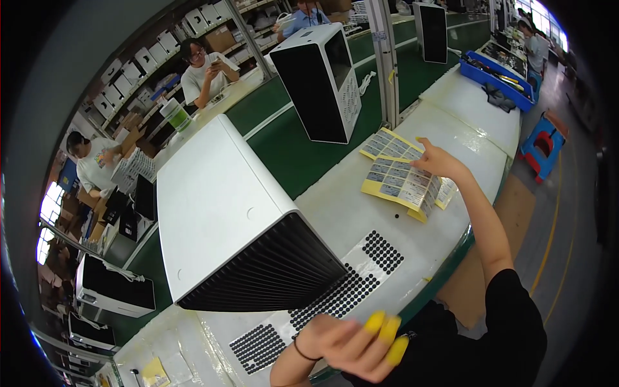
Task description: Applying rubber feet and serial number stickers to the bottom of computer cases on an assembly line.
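My right hand (438, 161) reaches out over yellow sheets of labels (396, 180) lying on the white bench top (361, 219); its fingertips touch the sheets, and I cannot tell whether it grips one. My left hand (358, 342), with yellow finger covers on three fingers, hovers low near the bench's front edge, empty, fingers loosely apart. It is just below clear sheets of small black round pads (348, 290). A large white appliance housing (225, 219) with a black slotted end lies on its side just beyond the pads.
A second white and black housing (322, 77) stands upright on the green conveyor (290, 148), a third one (431, 32) farther back. Blue tray (493, 77) at the bench's far end. Blue-red stool (545, 145) on the floor at right. Other people work at the shelves behind.
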`<state>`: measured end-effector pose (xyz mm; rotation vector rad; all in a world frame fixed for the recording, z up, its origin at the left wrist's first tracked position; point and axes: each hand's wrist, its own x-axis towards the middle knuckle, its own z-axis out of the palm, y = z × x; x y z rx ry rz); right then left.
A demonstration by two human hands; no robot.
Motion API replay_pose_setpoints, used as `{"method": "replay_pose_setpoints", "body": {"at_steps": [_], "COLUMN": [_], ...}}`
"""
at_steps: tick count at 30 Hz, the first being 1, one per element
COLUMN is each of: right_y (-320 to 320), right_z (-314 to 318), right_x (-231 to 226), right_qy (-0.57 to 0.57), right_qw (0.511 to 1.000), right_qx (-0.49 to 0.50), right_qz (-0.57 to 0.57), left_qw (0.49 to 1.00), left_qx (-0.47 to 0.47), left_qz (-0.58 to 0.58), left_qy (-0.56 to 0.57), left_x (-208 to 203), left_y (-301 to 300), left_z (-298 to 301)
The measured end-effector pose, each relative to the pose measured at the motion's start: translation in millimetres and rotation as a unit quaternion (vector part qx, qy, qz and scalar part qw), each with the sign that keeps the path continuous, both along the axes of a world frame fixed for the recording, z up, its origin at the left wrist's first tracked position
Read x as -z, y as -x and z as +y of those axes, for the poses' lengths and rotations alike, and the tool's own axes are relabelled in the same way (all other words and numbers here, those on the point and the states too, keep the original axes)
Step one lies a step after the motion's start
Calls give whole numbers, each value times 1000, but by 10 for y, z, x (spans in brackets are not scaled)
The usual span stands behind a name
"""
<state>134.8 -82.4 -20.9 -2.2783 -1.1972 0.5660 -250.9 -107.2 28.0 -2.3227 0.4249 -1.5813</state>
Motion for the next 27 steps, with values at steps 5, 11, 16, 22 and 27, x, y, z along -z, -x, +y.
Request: {"method": "replay_pose_setpoints", "body": {"at_steps": [5, 11, 16, 22, 27], "right_y": [166, 770, 929, 982, 1166], "right_z": [-239, -785, -988, -984, -838], "right_x": [-134, -631, -576, -329, -235], "right_qy": [-201, -392, -473, -513, -517], "right_qw": [961, 906, 864, 842, 848], "right_qx": [-109, -158, -173, -145, -92], "right_qz": [155, 27, 18, 84, 69], "left_qw": [898, 719, 622, 635, 683], "left_qx": [-16, -7, 176, 241, 159], "left_qz": [64, -13, -33, 3, 15], "left_qy": [435, 695, 762, 734, 713], "left_x": [419, 465, 222, 78, 44], "left_y": [-770, -1402, -1431, -1194, -1083], "left_z": [-18, 343, 404, 304, 245]}}
